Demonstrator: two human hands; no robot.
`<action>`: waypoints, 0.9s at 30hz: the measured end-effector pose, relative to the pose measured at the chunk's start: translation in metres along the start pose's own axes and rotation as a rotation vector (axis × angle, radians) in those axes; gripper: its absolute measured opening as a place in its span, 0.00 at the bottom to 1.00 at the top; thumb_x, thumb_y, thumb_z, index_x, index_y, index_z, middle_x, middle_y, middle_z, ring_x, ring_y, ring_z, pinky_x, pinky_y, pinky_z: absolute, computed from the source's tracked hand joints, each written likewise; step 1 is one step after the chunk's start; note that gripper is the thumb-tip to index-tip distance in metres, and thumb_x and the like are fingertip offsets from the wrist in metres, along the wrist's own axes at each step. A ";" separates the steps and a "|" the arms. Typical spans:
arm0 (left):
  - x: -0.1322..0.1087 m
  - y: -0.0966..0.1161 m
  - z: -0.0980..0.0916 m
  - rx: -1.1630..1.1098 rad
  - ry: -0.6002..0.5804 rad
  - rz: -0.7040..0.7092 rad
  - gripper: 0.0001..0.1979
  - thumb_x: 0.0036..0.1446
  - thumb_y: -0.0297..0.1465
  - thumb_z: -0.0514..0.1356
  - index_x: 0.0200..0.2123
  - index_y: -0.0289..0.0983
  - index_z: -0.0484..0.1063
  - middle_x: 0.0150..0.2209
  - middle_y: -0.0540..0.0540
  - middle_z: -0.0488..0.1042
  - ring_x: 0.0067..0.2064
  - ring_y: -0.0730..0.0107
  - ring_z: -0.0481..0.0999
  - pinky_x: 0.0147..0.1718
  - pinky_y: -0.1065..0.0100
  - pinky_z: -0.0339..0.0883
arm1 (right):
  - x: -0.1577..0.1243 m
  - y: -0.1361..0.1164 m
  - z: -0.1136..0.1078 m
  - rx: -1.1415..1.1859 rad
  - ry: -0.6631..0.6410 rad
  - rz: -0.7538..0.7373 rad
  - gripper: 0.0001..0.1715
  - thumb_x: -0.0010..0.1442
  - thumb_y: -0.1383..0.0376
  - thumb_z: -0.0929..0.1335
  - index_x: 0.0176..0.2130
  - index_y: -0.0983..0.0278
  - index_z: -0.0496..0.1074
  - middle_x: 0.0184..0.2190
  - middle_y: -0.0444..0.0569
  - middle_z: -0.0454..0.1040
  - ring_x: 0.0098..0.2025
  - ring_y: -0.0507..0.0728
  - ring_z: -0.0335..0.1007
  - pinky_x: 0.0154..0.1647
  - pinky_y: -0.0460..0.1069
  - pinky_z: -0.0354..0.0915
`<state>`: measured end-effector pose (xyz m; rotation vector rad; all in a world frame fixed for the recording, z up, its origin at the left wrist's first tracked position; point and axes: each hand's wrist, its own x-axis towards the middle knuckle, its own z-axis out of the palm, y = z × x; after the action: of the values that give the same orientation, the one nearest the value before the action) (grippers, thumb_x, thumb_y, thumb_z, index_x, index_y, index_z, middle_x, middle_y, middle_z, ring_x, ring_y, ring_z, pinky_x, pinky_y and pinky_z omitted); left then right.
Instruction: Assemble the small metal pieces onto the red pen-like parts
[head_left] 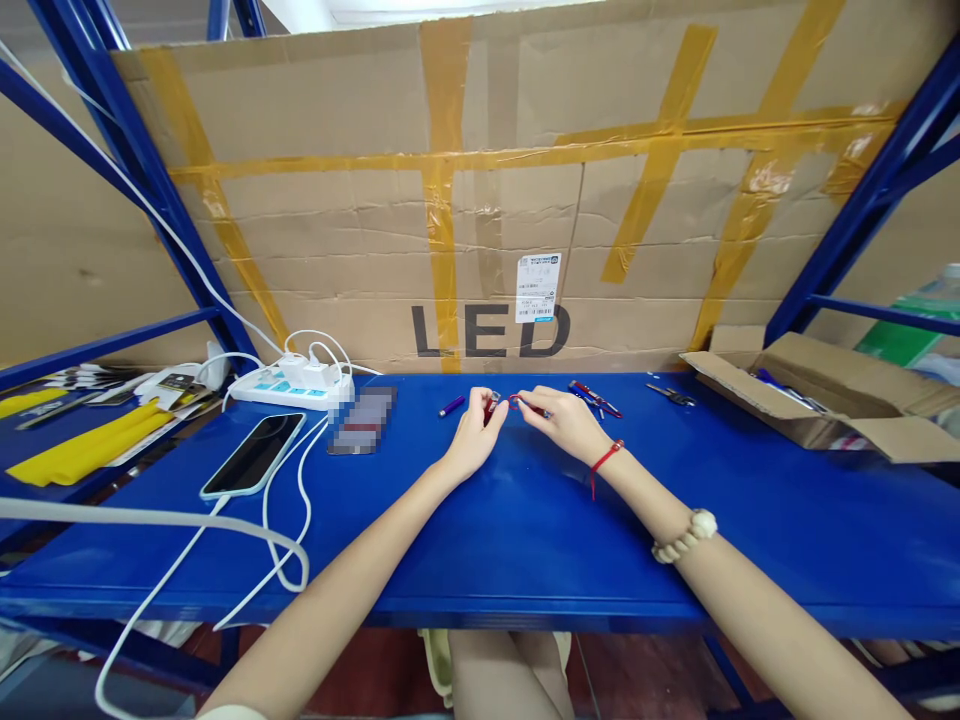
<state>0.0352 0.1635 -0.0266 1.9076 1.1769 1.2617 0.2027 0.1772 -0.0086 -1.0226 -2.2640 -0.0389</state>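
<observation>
Above the middle of the blue table, my left hand (478,430) is closed around a small dark red piece with a shiny metal end (491,407); its exact kind is too small to tell. Facing it, a short gap away, my right hand (566,420) pinches a slim dark red pen-like piece (534,408). A small red loop (514,400) shows at that piece's tip, between the hands. Left of my left hand lies a short blue-purple pen-like stick (451,406). Beyond my right hand rests a little group of red and blue pens (596,400).
Keys (671,395) lie at the back right, near an open cardboard box (802,400) with pens inside. To the left are a phone (255,455), white cables (304,490), a power strip (292,385) and a blurred flat packet (364,420). Cardboard (360,250) walls the back.
</observation>
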 end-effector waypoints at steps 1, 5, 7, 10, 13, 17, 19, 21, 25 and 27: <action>0.000 -0.001 0.000 0.019 -0.003 -0.004 0.08 0.60 0.35 0.48 0.36 0.37 0.54 0.30 0.51 0.60 0.32 0.74 0.62 0.34 0.73 0.56 | 0.000 0.000 -0.001 0.001 0.036 0.014 0.17 0.62 0.61 0.57 0.38 0.65 0.71 0.29 0.48 0.69 0.31 0.49 0.64 0.32 0.42 0.57; -0.001 -0.003 0.002 0.075 -0.095 0.060 0.07 0.61 0.33 0.46 0.36 0.36 0.58 0.33 0.49 0.64 0.35 0.72 0.64 0.36 0.72 0.55 | -0.001 -0.002 -0.001 -0.012 0.135 0.021 0.17 0.63 0.60 0.57 0.42 0.64 0.70 0.33 0.48 0.70 0.34 0.49 0.66 0.34 0.41 0.59; -0.001 -0.002 0.003 0.070 -0.140 0.106 0.08 0.61 0.32 0.46 0.34 0.36 0.60 0.31 0.50 0.64 0.34 0.73 0.64 0.35 0.72 0.55 | -0.002 -0.003 0.000 -0.011 0.154 0.007 0.17 0.63 0.60 0.57 0.43 0.64 0.70 0.33 0.47 0.70 0.34 0.48 0.66 0.34 0.41 0.60; -0.001 0.000 0.003 0.064 -0.178 0.107 0.10 0.61 0.32 0.46 0.30 0.35 0.60 0.27 0.51 0.64 0.29 0.74 0.63 0.32 0.73 0.55 | -0.002 -0.004 0.002 -0.008 0.145 -0.015 0.18 0.63 0.60 0.57 0.43 0.64 0.69 0.34 0.47 0.70 0.35 0.49 0.67 0.35 0.41 0.61; -0.001 0.002 0.003 0.057 -0.183 0.092 0.11 0.61 0.32 0.45 0.28 0.35 0.60 0.26 0.51 0.64 0.28 0.75 0.63 0.30 0.74 0.55 | -0.002 -0.003 0.004 -0.009 0.128 -0.023 0.19 0.63 0.60 0.56 0.44 0.65 0.69 0.36 0.48 0.70 0.37 0.49 0.67 0.37 0.41 0.61; -0.002 0.000 0.003 0.043 -0.191 0.063 0.10 0.60 0.32 0.45 0.30 0.34 0.60 0.24 0.52 0.63 0.26 0.75 0.62 0.29 0.74 0.55 | -0.001 -0.003 0.005 -0.006 0.092 -0.004 0.20 0.64 0.59 0.55 0.46 0.65 0.68 0.37 0.49 0.70 0.38 0.50 0.67 0.38 0.42 0.62; -0.002 -0.002 0.004 0.042 -0.184 0.053 0.09 0.60 0.33 0.45 0.34 0.34 0.61 0.24 0.51 0.62 0.26 0.75 0.61 0.28 0.73 0.55 | -0.002 -0.004 0.005 -0.006 0.066 0.011 0.21 0.64 0.59 0.55 0.47 0.64 0.68 0.38 0.50 0.70 0.39 0.50 0.67 0.38 0.42 0.62; -0.002 -0.002 0.005 0.035 -0.177 0.048 0.10 0.60 0.33 0.45 0.37 0.34 0.61 0.24 0.51 0.62 0.26 0.75 0.61 0.28 0.73 0.54 | -0.002 -0.005 0.005 -0.003 0.048 0.020 0.21 0.64 0.59 0.55 0.48 0.64 0.67 0.39 0.50 0.70 0.39 0.51 0.67 0.38 0.43 0.62; -0.001 -0.004 0.006 0.008 -0.141 0.029 0.10 0.61 0.33 0.44 0.33 0.34 0.60 0.23 0.52 0.61 0.25 0.75 0.60 0.27 0.74 0.54 | -0.002 -0.007 0.004 0.019 0.055 0.031 0.20 0.63 0.59 0.55 0.48 0.64 0.68 0.39 0.50 0.70 0.40 0.51 0.67 0.39 0.43 0.62; 0.000 -0.005 0.005 0.014 -0.120 0.030 0.11 0.61 0.34 0.44 0.35 0.34 0.61 0.23 0.52 0.61 0.25 0.75 0.61 0.28 0.74 0.55 | -0.002 -0.007 0.004 0.035 0.059 0.037 0.20 0.63 0.59 0.56 0.47 0.64 0.68 0.38 0.49 0.70 0.40 0.52 0.67 0.39 0.43 0.62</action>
<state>0.0380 0.1656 -0.0330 1.9883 1.1027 1.1404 0.1965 0.1718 -0.0110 -1.0316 -2.1848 -0.0138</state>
